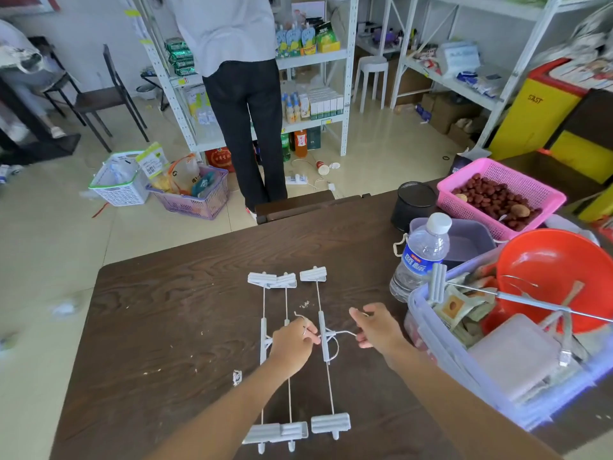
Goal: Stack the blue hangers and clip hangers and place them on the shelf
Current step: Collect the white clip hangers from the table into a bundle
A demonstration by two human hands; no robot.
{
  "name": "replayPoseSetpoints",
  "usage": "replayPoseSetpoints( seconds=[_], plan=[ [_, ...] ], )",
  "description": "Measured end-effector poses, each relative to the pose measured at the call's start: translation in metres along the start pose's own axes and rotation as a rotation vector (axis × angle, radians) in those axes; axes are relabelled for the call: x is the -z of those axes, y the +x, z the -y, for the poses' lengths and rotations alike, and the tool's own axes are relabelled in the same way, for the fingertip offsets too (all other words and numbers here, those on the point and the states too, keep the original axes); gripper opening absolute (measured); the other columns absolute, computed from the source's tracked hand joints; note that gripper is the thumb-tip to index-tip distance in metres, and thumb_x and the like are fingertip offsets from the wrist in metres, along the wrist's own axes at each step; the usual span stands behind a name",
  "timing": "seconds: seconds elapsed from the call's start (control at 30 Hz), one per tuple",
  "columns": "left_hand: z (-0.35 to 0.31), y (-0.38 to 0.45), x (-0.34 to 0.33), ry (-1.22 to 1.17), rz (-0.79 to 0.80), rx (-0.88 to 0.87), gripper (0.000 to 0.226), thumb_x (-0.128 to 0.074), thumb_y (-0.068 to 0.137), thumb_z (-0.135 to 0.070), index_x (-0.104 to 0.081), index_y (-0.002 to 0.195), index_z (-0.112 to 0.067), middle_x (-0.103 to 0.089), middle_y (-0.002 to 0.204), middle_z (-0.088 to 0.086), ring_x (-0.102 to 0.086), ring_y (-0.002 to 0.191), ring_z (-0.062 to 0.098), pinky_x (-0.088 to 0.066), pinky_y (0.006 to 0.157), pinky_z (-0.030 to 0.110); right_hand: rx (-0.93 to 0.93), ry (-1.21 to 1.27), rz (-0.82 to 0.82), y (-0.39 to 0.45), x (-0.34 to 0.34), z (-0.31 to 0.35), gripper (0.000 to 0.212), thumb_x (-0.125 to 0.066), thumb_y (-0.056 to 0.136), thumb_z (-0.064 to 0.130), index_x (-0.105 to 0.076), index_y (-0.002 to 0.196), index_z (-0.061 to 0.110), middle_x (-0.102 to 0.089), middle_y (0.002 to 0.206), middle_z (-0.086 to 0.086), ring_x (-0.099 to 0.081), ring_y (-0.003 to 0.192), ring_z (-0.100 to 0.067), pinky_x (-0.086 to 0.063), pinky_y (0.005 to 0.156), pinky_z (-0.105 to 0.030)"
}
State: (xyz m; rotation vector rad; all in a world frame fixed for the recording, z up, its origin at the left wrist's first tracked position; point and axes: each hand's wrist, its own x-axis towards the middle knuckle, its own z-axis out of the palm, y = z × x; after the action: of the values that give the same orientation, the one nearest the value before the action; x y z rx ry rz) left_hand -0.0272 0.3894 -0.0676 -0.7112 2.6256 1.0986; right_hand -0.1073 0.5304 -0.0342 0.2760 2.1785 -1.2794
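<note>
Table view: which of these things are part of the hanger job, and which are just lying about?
Job:
- clip hangers on the table, held at their hooks by left hand and right hand
- clip hanger in the bin

Lying about:
- water bottle
- pink basket
- red bowl
- black cup

Dark wood table (172, 313), beige tile floor (49, 247), white shelving (346, 78).
</note>
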Motion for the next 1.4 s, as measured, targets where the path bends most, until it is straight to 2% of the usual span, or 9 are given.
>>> replayPoseSetpoints(
  seconds=[0.1, 0.17, 0.27, 0.4, 0.6, 0.87, 1.03, 1.27, 1.4],
  plan=[
    [0.007, 0.000, 0.005, -0.088, -0.011, 0.025, 0.034, -0.033, 0.085, 0.007, -0.060, 0.097, -0.011, -0.076, 0.095, 0.006, -0.064, 0.100, 0.019, -0.045, 0.087, 0.025, 0.090, -0.172, -0.155, 0.000, -0.005, -0.004, 0.041, -0.057, 0.089, 0.025, -0.046, 0.122, 0.003, -0.056, 0.117, -0.017, -0.062, 0.093, -0.035, -0.050, 0.087, -0.039],
    [0.010, -0.001, 0.007, -0.128, -0.012, 0.047, 0.036, -0.031, 0.086, 0.007, -0.058, 0.102, -0.011, -0.075, 0.093, 0.006, -0.064, 0.094, 0.020, -0.049, 0.081, 0.028, 0.116, -0.324, -0.198, -0.001, -0.003, -0.010, 0.042, -0.053, 0.091, 0.027, -0.044, 0.125, 0.004, -0.043, 0.127, -0.018, -0.057, 0.103, -0.037, -0.044, 0.090, -0.037],
    [0.009, -0.001, 0.007, -0.124, -0.028, 0.060, 0.041, -0.030, 0.084, 0.008, -0.058, 0.107, -0.012, -0.071, 0.103, 0.006, -0.061, 0.101, 0.021, -0.050, 0.084, 0.030, 0.138, -0.353, -0.109, -0.004, -0.004, -0.013, 0.024, -0.042, 0.096, 0.023, -0.060, 0.100, 0.007, -0.058, 0.107, -0.018, -0.062, 0.081, -0.032, -0.049, 0.071, -0.033],
    [0.007, -0.001, 0.006, 0.061, 0.018, 0.027, 0.041, -0.039, 0.088, 0.003, -0.051, 0.124, -0.013, -0.056, 0.130, 0.003, -0.050, 0.124, 0.022, -0.034, 0.107, 0.030, 0.213, 0.011, -0.099, -0.009, -0.001, -0.003, 0.037, -0.039, 0.097, 0.015, -0.050, 0.061, 0.015, -0.055, 0.058, -0.004, -0.042, 0.039, -0.015, -0.035, 0.032, -0.017],
    [0.009, -0.004, 0.008, 0.231, 0.082, 0.059, 0.027, -0.057, 0.086, -0.024, -0.058, 0.112, -0.017, -0.066, 0.112, 0.004, -0.058, 0.110, 0.024, -0.039, 0.095, 0.032, 0.392, 0.067, -0.171, -0.020, 0.015, 0.023, 0.037, -0.038, 0.097, 0.017, -0.048, 0.060, 0.017, -0.052, 0.055, -0.003, -0.043, 0.045, -0.012, -0.033, 0.032, -0.008],
    [0.011, -0.021, 0.029, -0.205, -0.075, -0.009, 0.017, -0.060, 0.086, -0.014, -0.069, 0.094, -0.001, -0.070, 0.100, 0.013, -0.055, 0.078, 0.012, -0.038, 0.072, 0.017, 0.289, 0.067, 0.022, -0.030, -0.009, 0.025, 0.038, -0.041, 0.095, 0.014, -0.052, 0.059, 0.011, -0.050, 0.052, -0.004, -0.040, 0.036, -0.014, -0.032, 0.032, -0.017],
    [0.002, -0.036, 0.052, -0.614, -0.004, -0.001, 0.024, -0.051, 0.077, 0.012, -0.062, 0.072, -0.009, -0.065, 0.057, -0.010, -0.056, 0.054, -0.005, -0.042, 0.059, 0.007, 0.347, 0.055, 0.211, -0.047, -0.051, 0.031, 0.029, -0.043, 0.094, 0.010, -0.057, 0.070, 0.004, -0.056, 0.054, -0.003, -0.049, 0.032, -0.001, -0.045, 0.038, -0.013],
    [0.002, -0.043, 0.069, -0.763, 0.085, -0.043, 0.006, -0.060, 0.083, -0.005, -0.065, 0.082, -0.008, -0.064, 0.078, 0.003, -0.061, 0.074, 0.007, -0.048, 0.075, 0.014, 0.426, -0.116, 0.210, -0.050, -0.062, 0.040, 0.023, -0.044, 0.093, 0.011, -0.059, 0.076, 0.005, -0.056, 0.055, 0.000, -0.055, 0.046, -0.006, -0.051, 0.046, -0.009],
    [0.008, -0.041, 0.064, -0.723, 0.061, -0.008, 0.012, -0.068, 0.081, -0.006, -0.064, 0.080, -0.018, -0.064, 0.075, -0.003, -0.062, 0.066, 0.001, -0.048, 0.066, 0.007, 0.380, -0.110, 0.253, -0.053, -0.061, 0.036, 0.018, -0.047, 0.089, 0.012, -0.060, 0.080, 0.005, -0.063, 0.066, -0.009, -0.063, 0.060, -0.022, -0.058, 0.073, -0.033]
  ],
)
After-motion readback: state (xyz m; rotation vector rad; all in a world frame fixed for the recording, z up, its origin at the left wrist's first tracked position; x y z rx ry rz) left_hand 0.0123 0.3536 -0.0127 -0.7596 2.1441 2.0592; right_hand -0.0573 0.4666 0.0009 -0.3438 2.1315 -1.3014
